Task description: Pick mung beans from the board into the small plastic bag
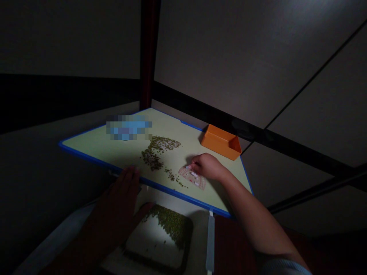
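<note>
Left hand (pixel 122 198) is lying open, lower left, apparently empty. Right hand (pixel 205 165) is curling over the protractor (pixel 194 178), right of centre; can't tell grip. Leftward slip could be scattering loose mung beans (pixel 155 162).

1. One head-worn view looks forward and down across the pale-yellow, blue-edged counter (pixel 190 135) from beyond its near edge.
2. It faces the counter's far corner, left of centre, and the grey panelled wall (pixel 243 57) behind.
3. It is near: left hand (pixel 127 185) and right hand (pixel 207 165) reach in from below.
</note>
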### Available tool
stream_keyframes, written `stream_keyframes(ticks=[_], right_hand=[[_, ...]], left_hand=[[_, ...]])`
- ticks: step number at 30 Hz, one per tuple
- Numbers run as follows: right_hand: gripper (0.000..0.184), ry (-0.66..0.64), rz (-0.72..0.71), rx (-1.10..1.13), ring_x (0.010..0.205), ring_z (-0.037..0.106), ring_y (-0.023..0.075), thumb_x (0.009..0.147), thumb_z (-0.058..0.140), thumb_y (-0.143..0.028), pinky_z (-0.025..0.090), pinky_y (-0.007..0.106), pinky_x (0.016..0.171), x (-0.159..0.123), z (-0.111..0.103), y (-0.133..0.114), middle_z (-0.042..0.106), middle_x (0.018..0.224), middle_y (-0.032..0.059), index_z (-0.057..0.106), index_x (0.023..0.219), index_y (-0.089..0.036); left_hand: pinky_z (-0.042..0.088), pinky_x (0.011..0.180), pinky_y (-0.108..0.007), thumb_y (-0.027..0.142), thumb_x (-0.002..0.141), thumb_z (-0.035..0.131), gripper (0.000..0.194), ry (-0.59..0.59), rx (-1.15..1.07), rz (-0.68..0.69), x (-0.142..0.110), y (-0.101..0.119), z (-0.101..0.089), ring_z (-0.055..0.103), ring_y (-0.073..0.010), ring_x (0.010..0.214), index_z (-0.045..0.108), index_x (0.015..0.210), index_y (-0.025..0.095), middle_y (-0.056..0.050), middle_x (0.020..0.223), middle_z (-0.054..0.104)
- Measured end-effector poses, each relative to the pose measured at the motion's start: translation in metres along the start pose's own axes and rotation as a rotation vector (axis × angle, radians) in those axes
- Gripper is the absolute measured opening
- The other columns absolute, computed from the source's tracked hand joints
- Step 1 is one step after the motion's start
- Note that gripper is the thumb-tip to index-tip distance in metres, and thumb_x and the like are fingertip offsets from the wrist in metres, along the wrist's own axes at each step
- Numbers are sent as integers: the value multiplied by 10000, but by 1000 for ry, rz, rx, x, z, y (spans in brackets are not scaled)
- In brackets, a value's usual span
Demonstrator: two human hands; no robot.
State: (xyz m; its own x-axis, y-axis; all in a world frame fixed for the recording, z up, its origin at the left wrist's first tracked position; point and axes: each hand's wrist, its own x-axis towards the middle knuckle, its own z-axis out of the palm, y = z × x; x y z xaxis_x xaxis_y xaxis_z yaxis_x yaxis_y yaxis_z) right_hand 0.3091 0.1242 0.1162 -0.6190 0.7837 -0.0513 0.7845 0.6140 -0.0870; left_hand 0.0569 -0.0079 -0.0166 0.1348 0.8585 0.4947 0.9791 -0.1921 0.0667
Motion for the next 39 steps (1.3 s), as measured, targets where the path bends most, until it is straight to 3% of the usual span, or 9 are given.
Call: stream_keyframes(ticks=[8, 14, 27, 33, 39], right_hand=[[220, 36, -111, -31, 635, 437, 119, 913, 569, -301, 207, 265, 586, 2, 7, -2, 650, 733, 31, 701, 790, -174], [225, -6, -159, 14, 614, 398, 108, 903, 578, -312, 196, 264, 585, -1, 3, 2, 590, 683, 3, 680, 756, -175], [222, -97, -197, 61, 580, 365, 95, 890, 576, -246, 204, 259, 584, -4, -3, -3, 507, 624, -17, 655, 708, -148], [230, -133, -219, 116, 577, 361, 90, 881, 596, -238, 214, 249, 581, -7, -5, -9, 496, 613, -28, 613, 668, -153], [275, -183, -260, 229, 566, 355, 85, 881, 612, -241, 221, 252, 579, -7, -3, -13, 457, 580, -42, 559, 627, -150]], left_hand=[[363, 1109, -515, 627, 857, 367, 866, -3, 19, -29, 1, 2, -3, 298, -363, 1442, 315, 1436, -14, -269, 1518, 367], [349, 1120, -511, 616, 866, 367, 851, -81, 7, -59, 3, 5, -11, 269, -358, 1454, 294, 1446, -2, -265, 1535, 335], [307, 1143, -503, 613, 870, 375, 864, -111, 10, -62, 4, 6, -12, 231, -353, 1468, 233, 1466, 4, -267, 1554, 297], [297, 1148, -500, 607, 868, 368, 861, -74, -10, -44, 5, 6, -12, 262, -377, 1453, 278, 1441, -28, -291, 1533, 321], [298, 1144, -511, 589, 880, 369, 858, -95, 2, -53, 3, 6, -12, 227, -376, 1465, 205, 1469, -12, -290, 1555, 271]])
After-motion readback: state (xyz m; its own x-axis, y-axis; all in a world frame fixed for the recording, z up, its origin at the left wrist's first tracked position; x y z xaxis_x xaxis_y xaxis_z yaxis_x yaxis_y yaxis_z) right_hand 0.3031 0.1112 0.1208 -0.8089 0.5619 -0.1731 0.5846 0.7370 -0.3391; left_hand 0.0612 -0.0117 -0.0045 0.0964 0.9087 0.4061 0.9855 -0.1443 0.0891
